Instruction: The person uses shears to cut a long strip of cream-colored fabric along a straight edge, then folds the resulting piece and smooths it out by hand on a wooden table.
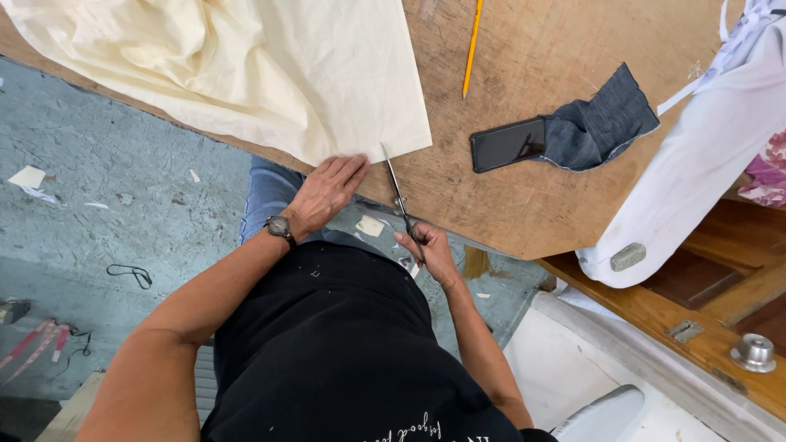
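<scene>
Both hands work: left hand (327, 190) flat on cloth (270, 74), right hand (430, 250) gripping scissors (401, 205).

Bare desk (524, 205) open from 12 to 2 o'clock of the scissors (401, 205). Obstacles: cream cloth (270, 74) at 11, black phone (508, 144) and denim scrap (602, 123) at 2, pencil (472, 45) at 1.

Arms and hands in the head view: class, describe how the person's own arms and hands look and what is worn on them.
Both arms are bare from the shoulder area down, with no sleeves reaching the forearms and no gloves. The left hand has a dark round wristwatch on a dark strap at the wrist. The right hand shows no watch or ring that can be made out. The arms emerge from a black top.
</scene>
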